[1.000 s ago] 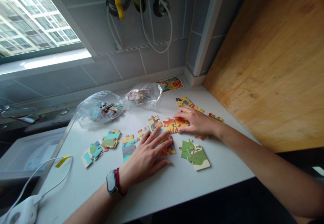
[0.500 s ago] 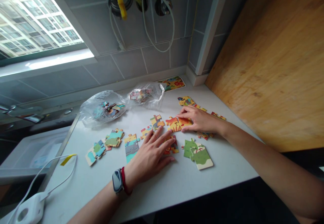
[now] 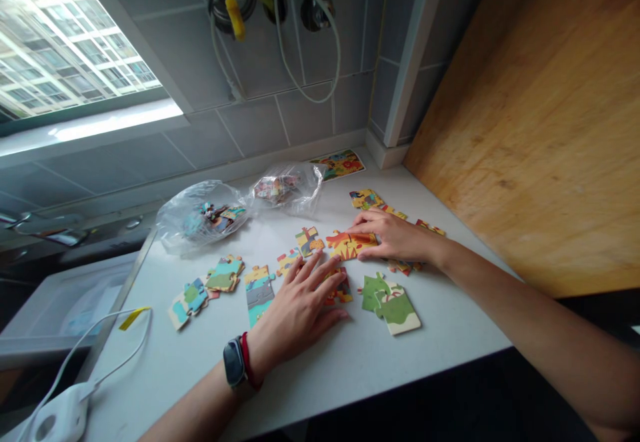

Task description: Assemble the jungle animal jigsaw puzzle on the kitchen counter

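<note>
My left hand (image 3: pixel 305 299) lies palm down with its fingers spread, partly covering a red-and-orange puzzle piece (image 3: pixel 343 287). Its fingertips reach the lower edge of joined yellow-and-orange puzzle pieces (image 3: pixel 345 245). My right hand (image 3: pixel 393 234) holds the right end of those pieces, fingers on the far side and thumb on the near side. Left of my left hand is a joined grey, yellow and turquoise strip of puzzle pieces (image 3: pixel 259 292). Small yellow pieces (image 3: pixel 309 240) lie just beyond its fingers. Green puzzle pieces (image 3: pixel 395 305) overlap below my right hand.
Two clear plastic bags of pieces, one left (image 3: pixel 203 219) and one right (image 3: pixel 285 190), sit at the back. Near the wall is a picture card (image 3: pixel 343 163). More pieces (image 3: pixel 225 274) lie left; others (image 3: pixel 370 199) lie behind my right hand. A white cabled device (image 3: pixel 60 412) is front left.
The view has shifted very slightly. Both hands and the puzzle pieces stay in nearly the same places.
</note>
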Action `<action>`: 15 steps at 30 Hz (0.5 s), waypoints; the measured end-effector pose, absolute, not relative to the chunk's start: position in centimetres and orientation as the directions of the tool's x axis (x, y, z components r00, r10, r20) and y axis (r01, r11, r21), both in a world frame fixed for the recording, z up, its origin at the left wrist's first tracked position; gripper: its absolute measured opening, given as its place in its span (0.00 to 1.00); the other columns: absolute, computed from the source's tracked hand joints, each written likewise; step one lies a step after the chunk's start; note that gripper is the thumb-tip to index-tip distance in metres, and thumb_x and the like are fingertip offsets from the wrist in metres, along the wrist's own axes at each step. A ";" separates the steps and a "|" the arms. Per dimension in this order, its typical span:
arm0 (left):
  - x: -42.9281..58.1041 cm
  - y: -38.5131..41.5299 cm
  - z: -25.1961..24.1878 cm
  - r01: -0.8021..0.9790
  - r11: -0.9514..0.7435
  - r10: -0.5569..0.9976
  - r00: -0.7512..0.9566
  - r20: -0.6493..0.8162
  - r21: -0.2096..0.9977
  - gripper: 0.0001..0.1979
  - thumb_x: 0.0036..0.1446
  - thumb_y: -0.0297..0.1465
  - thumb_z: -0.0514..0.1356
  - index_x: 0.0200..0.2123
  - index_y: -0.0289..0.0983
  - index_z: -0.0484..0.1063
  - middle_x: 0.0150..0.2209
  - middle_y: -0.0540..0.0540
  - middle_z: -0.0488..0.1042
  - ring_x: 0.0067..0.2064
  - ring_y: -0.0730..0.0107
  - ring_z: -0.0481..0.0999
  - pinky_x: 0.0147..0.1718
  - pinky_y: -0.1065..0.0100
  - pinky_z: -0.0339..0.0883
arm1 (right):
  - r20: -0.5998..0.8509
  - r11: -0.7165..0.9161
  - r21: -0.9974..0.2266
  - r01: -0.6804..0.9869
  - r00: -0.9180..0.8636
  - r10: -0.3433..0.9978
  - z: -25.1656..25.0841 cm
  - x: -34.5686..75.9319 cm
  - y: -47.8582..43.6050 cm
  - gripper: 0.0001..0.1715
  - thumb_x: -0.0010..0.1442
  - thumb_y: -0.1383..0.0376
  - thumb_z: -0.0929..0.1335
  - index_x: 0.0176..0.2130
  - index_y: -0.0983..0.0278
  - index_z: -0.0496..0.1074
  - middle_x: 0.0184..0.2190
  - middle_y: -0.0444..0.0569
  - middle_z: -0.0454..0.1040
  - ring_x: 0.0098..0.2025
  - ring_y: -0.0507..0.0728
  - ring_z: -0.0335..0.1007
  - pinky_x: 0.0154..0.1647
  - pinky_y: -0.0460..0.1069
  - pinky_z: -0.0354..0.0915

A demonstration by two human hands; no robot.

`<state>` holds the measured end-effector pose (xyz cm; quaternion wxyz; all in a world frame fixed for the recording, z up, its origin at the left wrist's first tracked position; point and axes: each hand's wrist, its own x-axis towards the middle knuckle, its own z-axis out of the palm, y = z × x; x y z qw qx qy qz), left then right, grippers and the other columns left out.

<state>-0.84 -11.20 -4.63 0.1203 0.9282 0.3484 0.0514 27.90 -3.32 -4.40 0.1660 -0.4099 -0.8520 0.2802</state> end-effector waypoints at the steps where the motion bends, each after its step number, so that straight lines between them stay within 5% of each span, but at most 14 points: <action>1: -0.8 -11.2 -4.7 0.633 -0.731 0.659 0.752 0.023 0.256 0.27 0.71 0.48 0.56 0.69 0.45 0.64 0.74 0.45 0.60 0.76 0.46 0.53 0.71 0.38 0.52 | 0.055 0.515 -0.611 0.601 -0.616 0.785 -4.4 27.9 -3.3 0.25 0.60 0.58 0.77 0.56 0.57 0.81 0.52 0.54 0.76 0.56 0.64 0.72 0.62 0.58 0.66; 15: -0.5 -11.2 -4.6 0.626 -0.737 0.655 0.755 0.040 0.257 0.25 0.72 0.44 0.57 0.67 0.42 0.66 0.72 0.43 0.62 0.74 0.46 0.57 0.70 0.38 0.56 | 0.118 0.472 -0.619 0.628 -0.520 0.846 -4.4 26.4 -4.1 0.13 0.63 0.59 0.75 0.47 0.59 0.86 0.45 0.54 0.76 0.50 0.64 0.73 0.57 0.59 0.68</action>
